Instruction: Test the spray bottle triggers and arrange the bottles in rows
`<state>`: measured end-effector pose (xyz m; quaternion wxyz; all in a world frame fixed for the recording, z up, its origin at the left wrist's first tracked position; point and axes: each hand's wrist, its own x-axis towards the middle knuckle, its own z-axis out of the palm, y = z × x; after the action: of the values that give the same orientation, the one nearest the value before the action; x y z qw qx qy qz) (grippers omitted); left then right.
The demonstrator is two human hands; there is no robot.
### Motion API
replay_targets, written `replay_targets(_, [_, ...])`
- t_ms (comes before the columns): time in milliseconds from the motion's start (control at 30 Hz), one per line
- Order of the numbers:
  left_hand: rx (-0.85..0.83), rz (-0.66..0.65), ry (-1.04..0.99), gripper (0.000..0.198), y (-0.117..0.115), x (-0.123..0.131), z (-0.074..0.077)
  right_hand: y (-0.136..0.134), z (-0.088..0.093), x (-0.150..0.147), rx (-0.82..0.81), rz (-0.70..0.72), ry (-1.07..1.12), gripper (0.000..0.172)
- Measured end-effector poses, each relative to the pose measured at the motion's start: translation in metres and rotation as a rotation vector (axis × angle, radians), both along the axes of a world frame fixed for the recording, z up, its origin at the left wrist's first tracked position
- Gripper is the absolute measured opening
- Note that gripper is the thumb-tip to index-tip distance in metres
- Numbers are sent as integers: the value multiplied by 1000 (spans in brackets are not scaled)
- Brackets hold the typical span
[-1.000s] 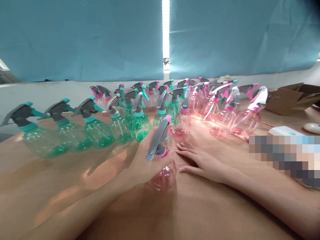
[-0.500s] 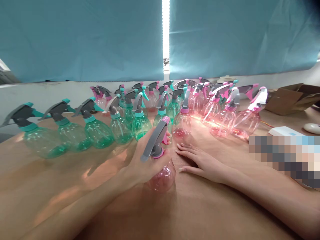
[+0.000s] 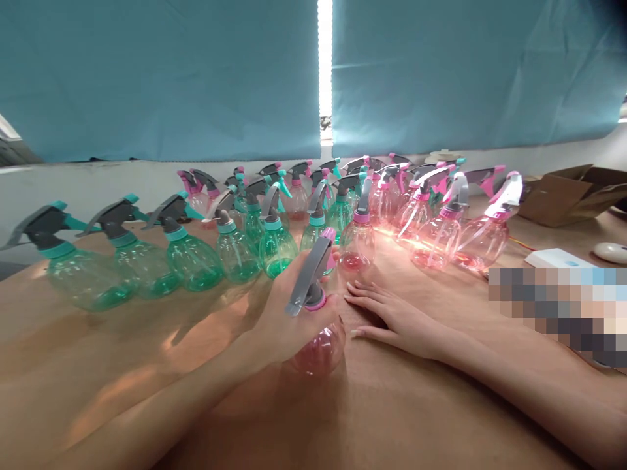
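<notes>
My left hand (image 3: 289,323) is wrapped round the upper body of a clear pink spray bottle (image 3: 321,349) with a grey and pink trigger head. That bottle stands on the wooden table (image 3: 235,418), and its far side is hidden by the fingers. To its right, my right hand (image 3: 392,316) lies flat on the table, fingers outstretched and holding nothing. Just beyond the right fingertips stands another pink spray bottle (image 3: 356,245). A green spray bottle (image 3: 277,248) stands behind my left hand.
Several green spray bottles (image 3: 193,261) form a row at the left. Several pink ones (image 3: 435,241) stand at the right, with more mixed behind. A cardboard box (image 3: 568,196), a white box (image 3: 558,258) and a computer mouse (image 3: 611,252) lie at the far right.
The head of the held spray bottle has turned and shifted slightly right, with my left hand still round it. My right hand has stayed in place.
</notes>
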<state>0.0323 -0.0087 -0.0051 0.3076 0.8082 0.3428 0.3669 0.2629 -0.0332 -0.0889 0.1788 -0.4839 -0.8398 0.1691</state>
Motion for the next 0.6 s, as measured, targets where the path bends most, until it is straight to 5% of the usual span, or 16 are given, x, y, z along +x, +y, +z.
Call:
replay_targets(300, [27,-25,15,42,-1,0,2,-1,3,-1,-31,-12,-22,75])
replay_targets(600, [-33,97,-37,40,-13,4,4,0,0,-1,5,-1,-4,73])
